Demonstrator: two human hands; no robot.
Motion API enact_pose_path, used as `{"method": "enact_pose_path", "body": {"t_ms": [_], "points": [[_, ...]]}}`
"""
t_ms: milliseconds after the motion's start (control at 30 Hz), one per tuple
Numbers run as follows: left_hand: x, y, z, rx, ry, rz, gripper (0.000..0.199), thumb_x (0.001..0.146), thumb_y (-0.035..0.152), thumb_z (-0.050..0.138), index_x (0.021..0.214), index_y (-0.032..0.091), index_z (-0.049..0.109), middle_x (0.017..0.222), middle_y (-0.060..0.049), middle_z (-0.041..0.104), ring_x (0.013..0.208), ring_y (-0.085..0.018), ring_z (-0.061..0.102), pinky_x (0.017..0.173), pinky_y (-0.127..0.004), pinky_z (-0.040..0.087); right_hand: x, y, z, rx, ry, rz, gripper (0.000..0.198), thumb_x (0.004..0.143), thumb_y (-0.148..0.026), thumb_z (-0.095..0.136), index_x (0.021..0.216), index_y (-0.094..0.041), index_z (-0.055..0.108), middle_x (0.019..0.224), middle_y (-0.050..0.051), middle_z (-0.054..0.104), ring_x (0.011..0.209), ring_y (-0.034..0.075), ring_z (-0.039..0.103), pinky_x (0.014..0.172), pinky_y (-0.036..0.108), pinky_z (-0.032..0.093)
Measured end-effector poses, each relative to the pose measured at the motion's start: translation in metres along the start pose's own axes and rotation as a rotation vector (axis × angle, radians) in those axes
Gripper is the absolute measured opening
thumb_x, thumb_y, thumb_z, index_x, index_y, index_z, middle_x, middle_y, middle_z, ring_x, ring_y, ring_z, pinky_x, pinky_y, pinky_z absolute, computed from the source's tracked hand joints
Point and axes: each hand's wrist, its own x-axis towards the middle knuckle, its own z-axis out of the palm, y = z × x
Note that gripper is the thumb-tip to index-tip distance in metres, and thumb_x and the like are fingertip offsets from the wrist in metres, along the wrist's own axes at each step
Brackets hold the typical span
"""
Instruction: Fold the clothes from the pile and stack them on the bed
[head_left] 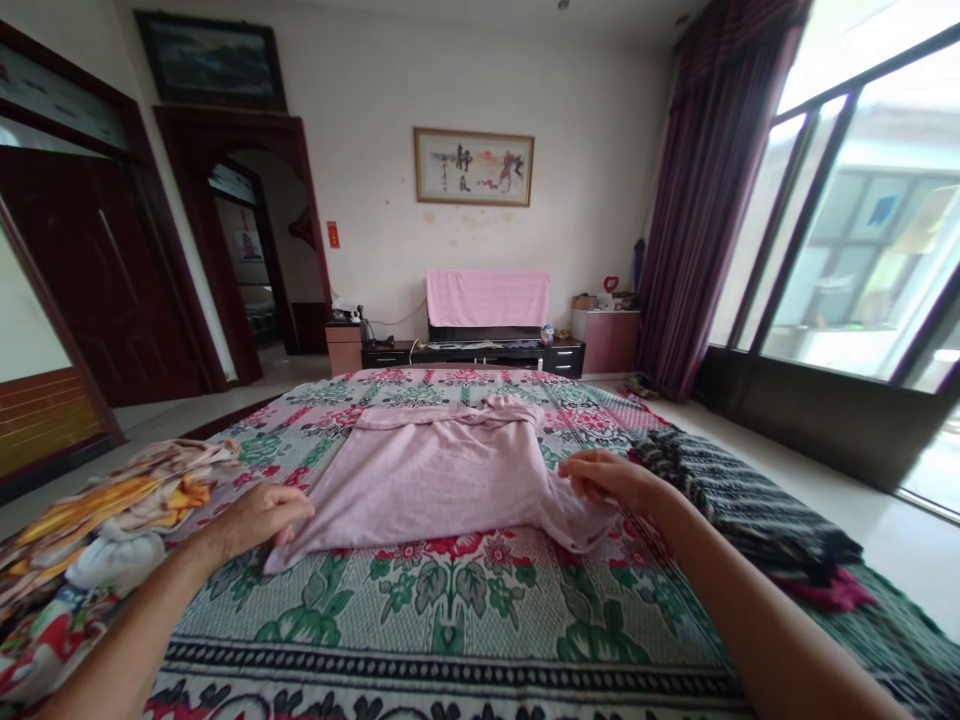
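A pale pink knit top [450,470] lies spread across the flowered bed cover [450,590], its far edge bunched into a rumpled fold. At the top's left edge is my left hand [266,515], fingers loosely bent and partly overlapping the cloth in view; no clear grip shows. My right hand [604,475] is over the sleeve-like part on the right side, its fingers half curled and apart. Whether either hand touches the fabric is hard to tell. The undersides of both hands are hidden.
A heap of patterned clothes [127,530] lies at the left of the bed. Folded black-and-grey striped knitwear [750,500] is stacked on the right. Beyond the bed stands a low black cabinet [480,352] with a pink cloth [487,298] draped above it.
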Motion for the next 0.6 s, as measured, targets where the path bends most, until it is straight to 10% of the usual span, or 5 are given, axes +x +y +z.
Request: {"method": "enact_pose_path", "body": {"t_ms": [133,600], "points": [[0.012,0.005,0.004,0.242,0.256,-0.06,0.036,0.072,0.045,0.049,0.085,0.021,0.071,0.066,0.001,0.068,0.066,-0.019,0.059,0.06,-0.025,0.038,0.03,0.013,0.001,-0.292,0.429,0.087,0.02,0.073,-0.03,0.055,0.067,-0.015,0.067,0.052,-0.001,0.054,0.048,0.01,0.047,0.045,0.021,0.031],[0.036,-0.023,0.025,0.443,0.257,0.014,0.042,0.077,0.037,0.051,0.11,0.021,0.071,0.117,-0.01,0.065,0.105,-0.026,0.061,0.087,-0.032,0.045,0.061,0.005,0.014,-0.702,0.281,0.069,0.023,0.071,-0.023,0.054,0.073,-0.017,0.076,0.064,0.003,0.068,0.064,0.015,0.059,0.057,0.021,0.038]]}}
